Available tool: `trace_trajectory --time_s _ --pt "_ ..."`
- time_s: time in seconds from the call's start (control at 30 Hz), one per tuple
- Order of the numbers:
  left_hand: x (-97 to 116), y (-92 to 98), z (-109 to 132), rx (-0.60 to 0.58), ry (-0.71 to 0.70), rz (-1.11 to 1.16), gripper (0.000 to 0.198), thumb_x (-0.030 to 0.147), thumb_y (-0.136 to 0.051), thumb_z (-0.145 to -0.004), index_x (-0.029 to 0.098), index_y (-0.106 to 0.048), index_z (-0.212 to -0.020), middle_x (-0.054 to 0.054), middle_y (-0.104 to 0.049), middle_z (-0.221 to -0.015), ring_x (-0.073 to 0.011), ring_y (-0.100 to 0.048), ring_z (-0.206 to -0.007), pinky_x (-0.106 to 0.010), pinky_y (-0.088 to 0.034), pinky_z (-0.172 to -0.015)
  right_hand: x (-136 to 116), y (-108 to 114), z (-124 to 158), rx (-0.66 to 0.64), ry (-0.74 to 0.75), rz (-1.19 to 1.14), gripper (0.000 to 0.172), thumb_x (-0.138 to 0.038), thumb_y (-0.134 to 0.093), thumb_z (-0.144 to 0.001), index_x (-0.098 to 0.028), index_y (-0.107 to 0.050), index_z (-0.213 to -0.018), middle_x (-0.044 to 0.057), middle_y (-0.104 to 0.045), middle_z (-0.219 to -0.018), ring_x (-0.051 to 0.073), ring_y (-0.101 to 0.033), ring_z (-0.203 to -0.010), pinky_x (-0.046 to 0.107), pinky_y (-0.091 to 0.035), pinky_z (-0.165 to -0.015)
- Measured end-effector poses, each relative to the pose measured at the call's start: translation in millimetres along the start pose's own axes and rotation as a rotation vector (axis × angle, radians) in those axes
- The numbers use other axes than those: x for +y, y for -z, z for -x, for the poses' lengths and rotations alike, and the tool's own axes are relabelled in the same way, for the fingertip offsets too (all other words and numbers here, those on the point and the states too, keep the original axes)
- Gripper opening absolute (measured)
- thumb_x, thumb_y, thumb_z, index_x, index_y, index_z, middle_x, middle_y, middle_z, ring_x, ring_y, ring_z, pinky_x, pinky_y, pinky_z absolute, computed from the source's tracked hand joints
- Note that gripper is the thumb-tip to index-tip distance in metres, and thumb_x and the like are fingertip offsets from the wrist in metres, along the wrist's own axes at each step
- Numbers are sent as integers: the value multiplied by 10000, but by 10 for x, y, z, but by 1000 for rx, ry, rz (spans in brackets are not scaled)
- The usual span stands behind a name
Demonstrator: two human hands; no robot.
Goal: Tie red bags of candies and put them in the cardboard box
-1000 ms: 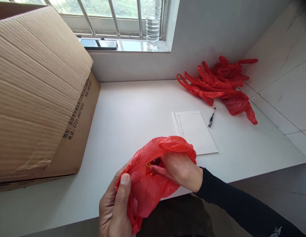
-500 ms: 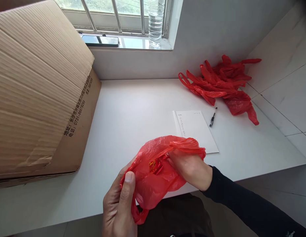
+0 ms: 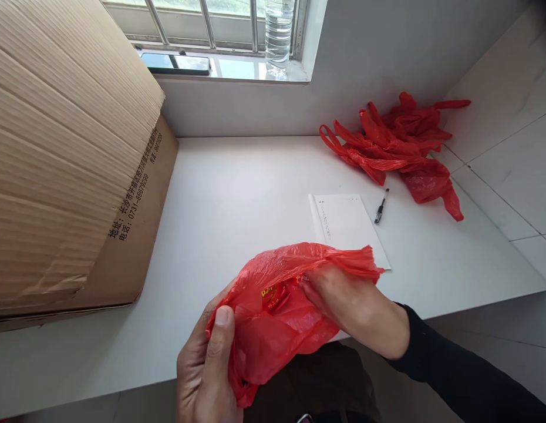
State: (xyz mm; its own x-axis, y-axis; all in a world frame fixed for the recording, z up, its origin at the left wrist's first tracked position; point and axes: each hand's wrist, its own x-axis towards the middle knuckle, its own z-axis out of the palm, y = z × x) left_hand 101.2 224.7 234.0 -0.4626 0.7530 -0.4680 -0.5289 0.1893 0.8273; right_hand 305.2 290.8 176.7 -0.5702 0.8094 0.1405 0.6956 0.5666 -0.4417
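Where the flat white counter [image 3: 238, 194] ends close to me, I hold a thin red plastic bag [image 3: 273, 335] over its edge. Farther on lie a white sheet of paper [image 3: 347, 226], a black pen [image 3: 379, 208] and a heap of red plastic bags [image 3: 400, 147] by the tiled wall. A brown cardboard box [image 3: 66, 158] leans on the left. A clear water bottle [image 3: 278, 35] stands on the window sill. My left hand [image 3: 205, 370] pinches the bag tight with its thumb. My right hand [image 3: 356, 305] is in the bag's mouth, fingers hidden, so I cannot tell its grip.

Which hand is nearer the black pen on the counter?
Right. The right hand is at the red bag's mouth, beside the paper and short of the pen; the left hand grips the bag farther down-left.
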Motion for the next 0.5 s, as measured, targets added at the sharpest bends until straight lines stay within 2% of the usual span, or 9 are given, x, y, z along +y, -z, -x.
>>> trace_trajectory --time_s 0.13,0.23,0.3,0.37,0.5 --pt "14 -47 27 32 2 21 373 489 -857 -762 300 -808 -1080 11 -803 -907 -222 -763 -937 -219 -639 -732 -11 -91 26 11 135 21 424 -118 -321 -1049 -198 -624 -1334 91 -752 -1182 274 -725 -1105 430 -646 -947" --pt "6 -40 22 10 3 28 348 472 -867 -756 302 -814 -1055 16 -798 -872 -221 -764 -940 -218 -638 -751 19 -128 56 32 162 9 417 -117 -339 -1051 -172 -571 -1393 116 -724 -1281 284 -688 -1208 452 -616 -1020" --pt "-6 -24 13 -11 -1 20 341 478 -866 -755 295 -818 -1039 12 -797 -859 -226 -767 -930 -229 -642 -756 37 -149 54 34 168 -23 394 -138 -357 -1055 -164 -566 -1389 110 -727 -1277 267 -685 -1215 438 -601 -1052" --pt "-17 -16 11 -18 9 7 336 488 -856 -766 290 -818 -1035 5 -801 -871 -231 -768 -929 -240 -646 -758 46 -158 31 23 163 -54 372 -154 -365 -1055 -144 -585 -1355 106 -743 -1226 246 -709 -1163 401 -611 -1037" --pt "-16 -37 24 -8 14 5 336 490 -855 -767 282 -818 -1028 -2 -801 -874 -231 -770 -923 -242 -647 -750 36 -52 -15 4 97 -46 400 -156 -323 -1052 -211 -683 -1218 65 -772 -1072 232 -756 -1014 350 -672 -854"
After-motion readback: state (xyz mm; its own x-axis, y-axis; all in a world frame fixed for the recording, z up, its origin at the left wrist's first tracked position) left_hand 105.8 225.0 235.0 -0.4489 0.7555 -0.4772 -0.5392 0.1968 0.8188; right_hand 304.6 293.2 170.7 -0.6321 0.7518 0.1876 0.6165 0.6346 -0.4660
